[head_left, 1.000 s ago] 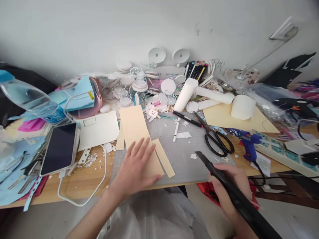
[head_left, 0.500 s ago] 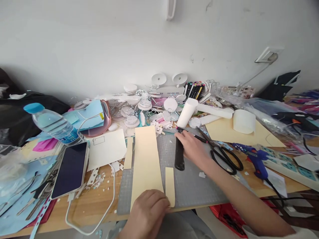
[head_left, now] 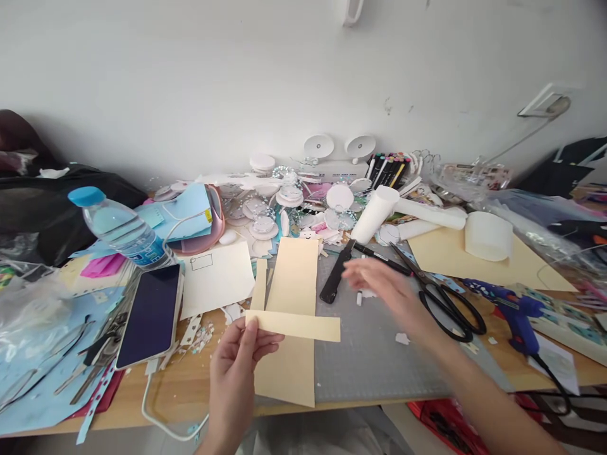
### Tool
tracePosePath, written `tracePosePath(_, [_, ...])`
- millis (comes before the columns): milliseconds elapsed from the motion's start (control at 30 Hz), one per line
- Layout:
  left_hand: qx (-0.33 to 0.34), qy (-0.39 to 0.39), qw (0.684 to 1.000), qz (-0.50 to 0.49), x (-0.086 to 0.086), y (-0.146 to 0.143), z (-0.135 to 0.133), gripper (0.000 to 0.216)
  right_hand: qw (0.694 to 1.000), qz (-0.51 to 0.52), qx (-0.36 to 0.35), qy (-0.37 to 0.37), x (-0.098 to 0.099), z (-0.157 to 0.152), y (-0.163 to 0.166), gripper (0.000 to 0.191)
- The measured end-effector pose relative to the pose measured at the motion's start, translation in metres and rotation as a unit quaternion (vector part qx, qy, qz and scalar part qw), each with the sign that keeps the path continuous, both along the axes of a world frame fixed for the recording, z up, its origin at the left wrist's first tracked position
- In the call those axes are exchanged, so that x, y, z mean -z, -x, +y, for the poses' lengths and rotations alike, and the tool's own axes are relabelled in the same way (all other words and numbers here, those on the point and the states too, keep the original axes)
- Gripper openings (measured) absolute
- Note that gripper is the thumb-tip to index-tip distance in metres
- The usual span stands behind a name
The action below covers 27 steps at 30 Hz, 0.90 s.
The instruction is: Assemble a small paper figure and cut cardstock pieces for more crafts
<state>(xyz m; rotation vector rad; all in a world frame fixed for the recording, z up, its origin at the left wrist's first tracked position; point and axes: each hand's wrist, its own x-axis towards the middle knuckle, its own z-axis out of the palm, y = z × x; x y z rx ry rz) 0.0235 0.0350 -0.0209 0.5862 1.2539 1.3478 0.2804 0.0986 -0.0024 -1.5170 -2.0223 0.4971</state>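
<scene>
My left hand [head_left: 241, 360] pinches one end of a short cream paper strip [head_left: 303, 325] between thumb and fingers, holding it crosswise above a long cream paper sheet [head_left: 291, 275]. A second short strip [head_left: 258, 284] lies along the sheet's left side. My right hand [head_left: 377, 278], a little blurred by motion, hangs over the grey cutting mat [head_left: 360, 360] with its fingers stretched out and nothing in them. Just left of its fingertips lies a black utility knife [head_left: 336, 275]. Black-handled scissors [head_left: 453, 309] rest to its right.
A blue glue gun [head_left: 516, 316] and a power strip [head_left: 564, 322] lie at the right. On the left are a phone [head_left: 150, 316], a water bottle [head_left: 123, 227] and paper scraps. White discs [head_left: 339, 197], paper rolls [head_left: 377, 215] and marker pens [head_left: 389, 169] crowd the wall side.
My left hand has lifted the short strip from the mat's front edge and turned it crosswise. My right hand has let go of the knife, which now lies tilted. The view has shifted slightly.
</scene>
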Motion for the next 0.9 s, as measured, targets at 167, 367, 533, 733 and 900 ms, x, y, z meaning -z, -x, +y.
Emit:
tracePosePath(167, [0.05, -0.024, 0.998, 0.044, 0.004, -0.012, -0.003, 0.032, 0.922, 0.283, -0.064, 0.257, -0.002, -0.052, 0.019, 0.02])
tracePosePath(367, [0.278, -0.24, 0.807, 0.462, 0.015, 0.005, -0.022, 0.046, 0.905, 0.3, -0.008, 0.301, 0.015, -0.049, 0.006, 0.034])
tracePosePath(533, [0.306, -0.33, 0.541, 0.71, 0.025, 0.019, -0.022, 0.063, 0.904, 0.228, -0.012, 0.361, 0.029, -0.054, -0.007, 0.037])
tracePosePath(733, [0.289, -0.289, 0.507, 0.759, 0.028, 0.016, 0.0, 0.06, 0.931, 0.145, 0.017, 0.335, 0.027, -0.058, -0.013, 0.033])
tracePosePath(900, [0.285, -0.293, 0.519, 0.751, 0.02, 0.013, 0.002, 0.054, 0.974, -0.032, 0.1, 0.201, 0.01, -0.056, -0.021, 0.027])
